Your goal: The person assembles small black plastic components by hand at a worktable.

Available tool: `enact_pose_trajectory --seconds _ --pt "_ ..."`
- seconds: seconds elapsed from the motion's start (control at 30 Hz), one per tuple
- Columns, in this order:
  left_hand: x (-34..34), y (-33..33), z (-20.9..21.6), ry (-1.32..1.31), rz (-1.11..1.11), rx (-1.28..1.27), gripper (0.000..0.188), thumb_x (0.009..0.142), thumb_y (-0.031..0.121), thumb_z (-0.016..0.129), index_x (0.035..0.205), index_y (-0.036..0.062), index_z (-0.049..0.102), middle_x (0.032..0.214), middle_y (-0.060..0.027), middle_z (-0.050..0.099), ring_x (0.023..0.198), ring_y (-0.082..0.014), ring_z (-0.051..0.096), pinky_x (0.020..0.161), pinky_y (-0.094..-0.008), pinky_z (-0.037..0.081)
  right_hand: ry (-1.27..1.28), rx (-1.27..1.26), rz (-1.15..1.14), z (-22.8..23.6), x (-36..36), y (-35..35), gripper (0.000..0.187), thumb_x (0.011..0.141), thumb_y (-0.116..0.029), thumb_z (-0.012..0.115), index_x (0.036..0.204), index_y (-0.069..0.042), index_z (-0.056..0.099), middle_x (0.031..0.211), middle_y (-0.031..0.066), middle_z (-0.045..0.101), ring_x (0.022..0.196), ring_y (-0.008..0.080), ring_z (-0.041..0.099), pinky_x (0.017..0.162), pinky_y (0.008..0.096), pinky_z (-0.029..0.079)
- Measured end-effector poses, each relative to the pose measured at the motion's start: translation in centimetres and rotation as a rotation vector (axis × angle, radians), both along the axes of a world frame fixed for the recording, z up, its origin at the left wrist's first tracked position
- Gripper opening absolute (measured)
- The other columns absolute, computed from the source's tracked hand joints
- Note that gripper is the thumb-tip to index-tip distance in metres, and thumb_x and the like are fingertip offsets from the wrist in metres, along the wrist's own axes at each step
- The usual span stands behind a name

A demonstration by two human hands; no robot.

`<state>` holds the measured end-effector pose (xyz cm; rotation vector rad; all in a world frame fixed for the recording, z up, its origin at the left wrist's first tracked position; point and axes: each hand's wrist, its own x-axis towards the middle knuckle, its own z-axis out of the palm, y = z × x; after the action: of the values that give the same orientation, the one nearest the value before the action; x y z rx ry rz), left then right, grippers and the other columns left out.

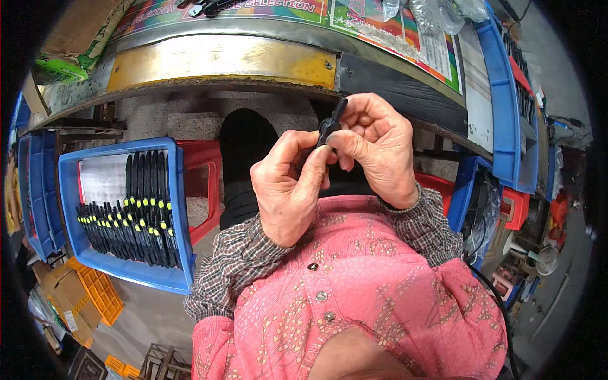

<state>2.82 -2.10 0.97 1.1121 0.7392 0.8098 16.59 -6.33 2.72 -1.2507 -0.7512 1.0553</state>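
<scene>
Both hands were closed in a fingertip pinch around a single slim black piece [327, 130], held above the person's lap just before the bench [405, 88]; the left hand [286, 183] gripped its lower end, the right hand [379, 149] its middle, and its upper tip stuck out free. Judging by the blue tray [182, 218] on the left, a good share was already done: many similar black pieces [149, 177] lay there in close rows, each of the nearer ones marked with a yellow-green dot, while pale lining showed at the upper left. The piece in hand seemed unfinished, though its details were too small to settle that; a few dark parts [204, 7] at the bench's far edge might have been left to do. The pieces looked like hard, smooth plastic, long and narrow with a rounded bulge. The tray was rigid and straight-walled, the bench edge faced with worn, brassy metal strip [221, 60], the cuffs [237, 259] soft checked cloth.
</scene>
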Motion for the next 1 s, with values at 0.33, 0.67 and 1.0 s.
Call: enact_pose_trajectory --seconds 0.33,0.67,1.0 --pt "-0.5 0.6 -0.3 -0.153 -0.147 -0.18 0.007 0.091 0.003 0.055 0.096 -0.0022 0.055 0.079 -0.0069 0.063 0.058 -0.005 0.053 0.05 -0.0172 0.042 -0.041 -0.091 0.168 -0.1 0.8 -0.1 0.014 0.086 -0.01 0.065 0.09 0.003 0.061 0.067 -0.0001 0.058 0.056 0.0026 0.05 0.047 0.0167 0.04" --pt "-0.4 0.4 -0.3 -0.14 -0.121 -0.18 0.006 0.09 0.001 0.056 0.095 -0.0025 0.055 0.077 -0.005 0.062 0.057 -0.0034 0.051 0.048 -0.0162 0.04 -0.077 -0.091 0.086 -0.2 -0.1 0.0 0.012 0.087 -0.009 0.063 0.092 0.002 0.061 0.071 0.0007 0.059 0.056 0.0032 0.052 0.046 0.0165 0.041" --pt "-0.6 0.8 -0.4 -0.139 -0.163 -0.22 0.005 0.09 0.001 0.055 0.094 -0.0029 0.055 0.077 -0.0057 0.062 0.056 -0.0035 0.051 0.047 -0.0158 0.04 -0.051 -0.107 0.194 0.0 0.7 0.3 0.01 0.088 -0.006 0.059 0.093 0.002 0.06 0.069 0.0009 0.059 0.056 0.0036 0.053 0.046 0.0165 0.041"
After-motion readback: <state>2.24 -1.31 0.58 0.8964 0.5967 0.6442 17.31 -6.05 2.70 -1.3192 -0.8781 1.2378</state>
